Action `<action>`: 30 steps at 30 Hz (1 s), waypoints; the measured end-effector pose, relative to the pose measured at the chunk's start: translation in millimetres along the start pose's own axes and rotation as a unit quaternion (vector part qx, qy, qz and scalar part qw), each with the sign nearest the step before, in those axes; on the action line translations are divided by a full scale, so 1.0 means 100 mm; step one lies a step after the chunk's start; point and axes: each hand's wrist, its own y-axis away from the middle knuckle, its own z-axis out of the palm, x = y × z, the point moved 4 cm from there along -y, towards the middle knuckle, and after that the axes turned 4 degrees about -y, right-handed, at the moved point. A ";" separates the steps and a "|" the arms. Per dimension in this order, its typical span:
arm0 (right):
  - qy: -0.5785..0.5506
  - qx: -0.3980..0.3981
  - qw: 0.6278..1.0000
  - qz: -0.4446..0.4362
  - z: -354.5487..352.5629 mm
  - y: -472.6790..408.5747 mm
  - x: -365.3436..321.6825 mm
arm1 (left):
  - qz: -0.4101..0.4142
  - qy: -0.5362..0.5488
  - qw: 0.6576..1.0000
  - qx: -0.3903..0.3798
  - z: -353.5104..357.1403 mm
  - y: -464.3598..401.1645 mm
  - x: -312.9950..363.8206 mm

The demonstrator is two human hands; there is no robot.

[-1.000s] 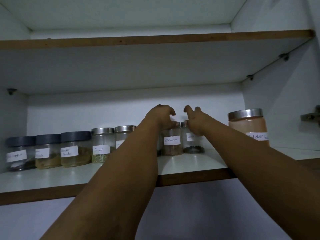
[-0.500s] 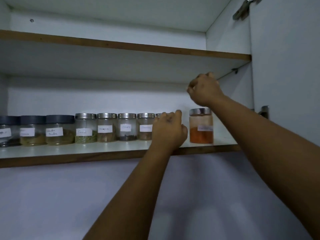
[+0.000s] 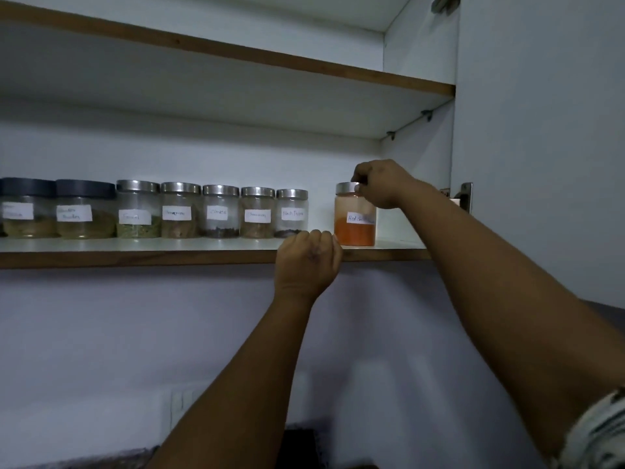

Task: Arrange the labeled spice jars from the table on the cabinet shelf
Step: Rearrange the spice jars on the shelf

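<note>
On the cabinet shelf (image 3: 135, 255) stands a row of several labelled spice jars, from two dark-lidded ones (image 3: 84, 211) at the left to the steel-lidded black pepper jar (image 3: 292, 214). A gap to the right, a taller jar of orange-red chilli powder (image 3: 355, 228) stands apart. My right hand (image 3: 382, 184) grips this jar's steel lid from the right side. My left hand (image 3: 307, 262) is curled in a loose fist at the shelf's front edge, below the black pepper jar, and holds no jar.
An upper shelf (image 3: 236, 55) runs above the jars. The open cabinet door (image 3: 541, 130) with its hinge (image 3: 463, 198) is close on the right. A strip of bare shelf lies right of the chilli jar. A pale wall lies below the cabinet.
Both hands have left the small jars in the row. My right hand swung right and came down onto the chilli jar's lid. My left hand dropped to the shelf's front edge.
</note>
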 end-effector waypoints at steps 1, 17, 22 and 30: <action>0.009 -0.007 1.000 -0.001 0.01 -0.04 -0.01 | -0.005 -0.002 1.000 0.005 0.00 0.00 0.00; 0.061 -0.099 0.993 -0.015 0.77 -0.86 -0.10 | 0.033 -0.017 0.998 0.059 0.05 0.07 -0.02; -0.005 -0.080 0.997 -0.013 0.96 -1.00 -0.02 | 0.038 -0.037 0.997 0.062 0.07 0.07 -0.02; -0.156 -0.014 0.988 -0.012 1.12 -1.01 0.13 | 0.034 -0.021 0.996 0.077 0.08 0.08 -0.03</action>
